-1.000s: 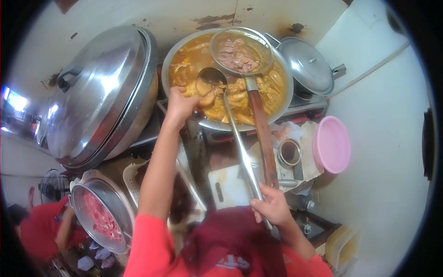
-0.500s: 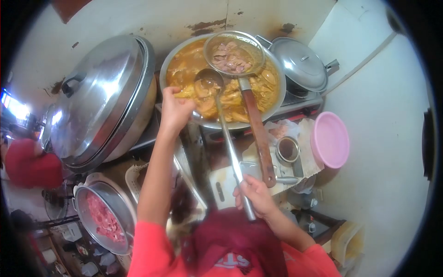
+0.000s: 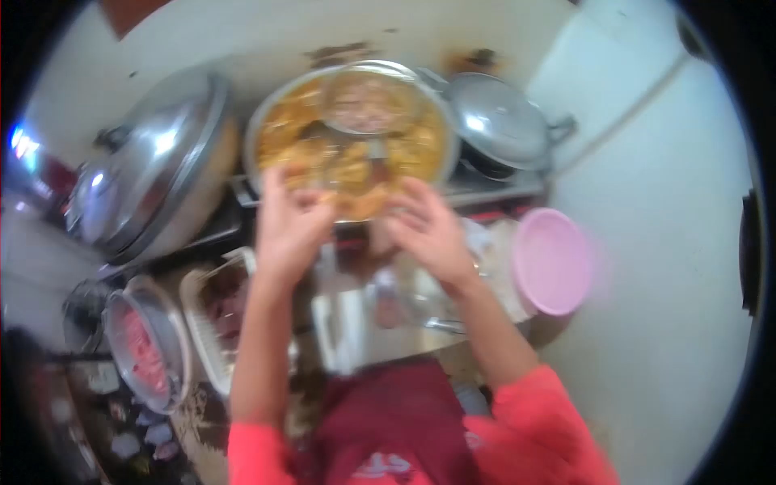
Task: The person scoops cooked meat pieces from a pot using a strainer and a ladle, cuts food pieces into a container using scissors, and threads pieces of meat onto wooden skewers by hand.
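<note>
Head view: our left hand (image 3: 293, 230) and right hand (image 3: 426, 230), fingers curled, at the near rim of a round metal pan (image 3: 454, 158) of lumpy, glossy yellow stew (image 3: 416, 149); through blur we cannot tell whether either grip is closed

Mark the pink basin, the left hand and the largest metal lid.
Pink basin (image 3: 553, 260): head view, middle of its round face.
Left hand (image 3: 289, 236): head view, back of the hand.
Largest metal lid (image 3: 155, 166): head view, its domed top.
</note>
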### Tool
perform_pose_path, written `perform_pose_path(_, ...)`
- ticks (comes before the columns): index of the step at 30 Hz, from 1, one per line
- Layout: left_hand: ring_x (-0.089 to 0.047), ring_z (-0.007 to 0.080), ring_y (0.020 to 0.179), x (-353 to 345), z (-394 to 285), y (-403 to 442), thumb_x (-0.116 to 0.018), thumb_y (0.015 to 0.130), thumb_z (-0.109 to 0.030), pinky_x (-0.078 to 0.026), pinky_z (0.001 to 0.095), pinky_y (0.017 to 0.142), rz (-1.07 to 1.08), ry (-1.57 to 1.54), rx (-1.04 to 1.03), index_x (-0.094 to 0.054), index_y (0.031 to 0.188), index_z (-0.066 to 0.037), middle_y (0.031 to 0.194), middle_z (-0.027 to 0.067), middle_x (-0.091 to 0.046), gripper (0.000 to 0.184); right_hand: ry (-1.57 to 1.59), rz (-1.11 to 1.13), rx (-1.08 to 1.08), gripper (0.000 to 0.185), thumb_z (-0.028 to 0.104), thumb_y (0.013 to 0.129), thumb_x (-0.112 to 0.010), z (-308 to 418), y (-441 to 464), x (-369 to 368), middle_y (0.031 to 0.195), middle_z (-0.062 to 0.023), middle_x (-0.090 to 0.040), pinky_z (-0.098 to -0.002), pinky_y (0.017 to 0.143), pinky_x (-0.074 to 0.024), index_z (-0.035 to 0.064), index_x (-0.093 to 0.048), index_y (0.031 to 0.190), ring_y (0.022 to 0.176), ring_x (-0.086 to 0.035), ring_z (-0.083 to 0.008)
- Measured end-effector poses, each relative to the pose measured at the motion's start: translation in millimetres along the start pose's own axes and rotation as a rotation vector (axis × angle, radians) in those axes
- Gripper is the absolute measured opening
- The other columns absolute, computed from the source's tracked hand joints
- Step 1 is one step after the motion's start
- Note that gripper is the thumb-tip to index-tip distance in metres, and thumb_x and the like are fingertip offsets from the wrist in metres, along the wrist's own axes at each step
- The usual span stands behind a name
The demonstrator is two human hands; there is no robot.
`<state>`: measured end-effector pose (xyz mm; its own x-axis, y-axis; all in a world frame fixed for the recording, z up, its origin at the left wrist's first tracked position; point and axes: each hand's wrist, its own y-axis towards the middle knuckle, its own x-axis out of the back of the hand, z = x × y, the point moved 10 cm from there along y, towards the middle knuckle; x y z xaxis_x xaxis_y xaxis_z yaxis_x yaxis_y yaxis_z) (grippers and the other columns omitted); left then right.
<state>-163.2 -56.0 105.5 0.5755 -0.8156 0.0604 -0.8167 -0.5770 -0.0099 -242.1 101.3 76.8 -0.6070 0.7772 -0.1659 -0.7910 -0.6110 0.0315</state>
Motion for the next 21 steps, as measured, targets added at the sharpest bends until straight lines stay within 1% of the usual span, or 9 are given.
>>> perform_pose_path(3,-0.057,0.0112,0.069,-46.4,10.6,-25.2,-0.061,0.078,-0.006,-0.045,0.0184,0.047,-0.041,-0.126,0.058,-0.03,0.118,-0.001,0.09,0.0092,-0.057,0.052,0.219,0.136,-0.147,0.039,0.009,0.081,-0.064,-16.9,-1.8,14.6,0.097,-0.0056,-0.056,-0.0268,0.073,-0.0492,-0.0002,-0.048,0.114,0.085,-0.055,-0.0123)
perform_pose_path(7,-0.053,0.0084,0.061,-82.8,28.1,-66.9,-0.061,0.075,0.001,-0.041,0.0177,0.045,-0.048,0.04,0.163,-0.03,0.118,0.0,0.087,0.0097,-0.054,0.054,0.081,0.046,-0.106,0.023,0.009,0.083,-0.063,-46.8,-32.8,62.4,0.085,-0.0034,-0.057,-0.0221,0.064,-0.0474,-0.0011,-0.055,0.103,0.073,-0.055,-0.008)
perform_pose_path(9,-0.054,0.0092,0.066,-72.6,-3.3,-106.4,-0.062,0.074,0.0,-0.041,0.0171,0.046,-0.219,0.169,0.028,-0.034,0.121,-0.001,0.097,0.0125,-0.051,0.055,0.047,0.029,-0.219,0.024,0.01,0.083,-0.063,-54.9,-52.0,97.0,0.086,-0.004,-0.058,-0.0229,0.063,-0.0483,-0.0009,-0.055,0.103,0.073,-0.056,-0.0091)
perform_pose_path(11,-0.054,0.0098,0.067,-35.7,-3.3,-148.6,-0.06,0.076,0.0,-0.041,0.0174,0.047,-0.323,0.091,-0.011,-0.038,0.122,-0.003,0.104,0.013,-0.048,0.051,0.092,-0.102,-0.276,0.027,0.014,0.083,-0.064,-65.7,-64.3,159.2,0.088,-0.0057,-0.059,-0.0238,0.062,-0.0499,-0.0004,-0.056,0.104,0.074,-0.058,-0.0112)
perform_pose_path(13,-0.052,0.0085,0.065,16.8,11.3,-203.7,-0.057,0.08,-0.002,-0.04,0.0176,0.048,-0.508,0.075,0.047,-0.041,0.121,-0.004,0.103,0.0097,-0.049,0.044,-0.171,-0.284,-0.335,0.027,0.01,0.085,-0.059,-86.7,-72.5,256.2,0.094,-0.0074,-0.059,-0.0276,0.071,-0.0509,0.0012,-0.052,0.11,0.086,-0.06,-0.0169)
perform_pose_path(14,-0.051,0.008,0.064,42.6,25.7,-235.2,-0.055,0.082,-0.003,-0.039,0.0175,0.047,-0.618,0.118,0.081,-0.042,0.121,-0.005,0.102,0.0081,-0.05,0.041,-0.175,-0.471,-0.416,0.032,0.013,0.082,-0.062,-117.4,-82.5,317.9,0.092,-0.0081,-0.058,-0.0266,0.062,-0.0497,-0.0001,-0.051,0.109,0.08,-0.059,-0.0159)
perform_pose_path(17,-0.048,0.0065,0.061,90.3,84.7,-323.7,-0.054,0.086,-0.008,-0.036,0.016,0.046,-0.907,0.185,0.334,-0.043,0.12,-0.007,0.097,0.0042,-0.052,0.036,-0.476,-0.767,-0.381,0.02,0.018,0.08,-0.066,-143.0,-111.7,454.6,0.071,-0.0039,-0.054,-0.0236,0.049,-0.0398,-0.0006,-0.058,0.083,0.063,-0.049,-0.0101)
perform_pose_path(19,-0.049,0.007,0.061,119.9,148.5,-390.4,-0.055,0.085,-0.009,-0.036,0.017,0.045,-0.994,0.235,0.489,-0.042,0.12,-0.007,0.09,0.0029,-0.052,0.037,-0.199,-0.793,-0.429,0.019,0.008,0.079,-0.062,-147.1,-120.6,488.5,0.079,-0.0066,-0.055,-0.0236,0.05,-0.0427,-0.0027,-0.056,0.094,0.062,-0.052,-0.0118)
perform_pose_path(21,-0.05,0.0087,0.062,115.6,190.9,-428.8,-0.056,0.083,-0.011,-0.039,0.0199,0.045,-0.953,0.139,0.595,-0.041,0.12,-0.007,0.083,0.0026,-0.051,0.04,-0.173,-0.645,-0.32,0.025,0.01,0.083,-0.055,-119.6,-100.3,479.6,0.094,-0.007,-0.055,-0.0282,0.066,-0.0421,0.0004,-0.053,0.106,0.079,-0.052,-0.015)
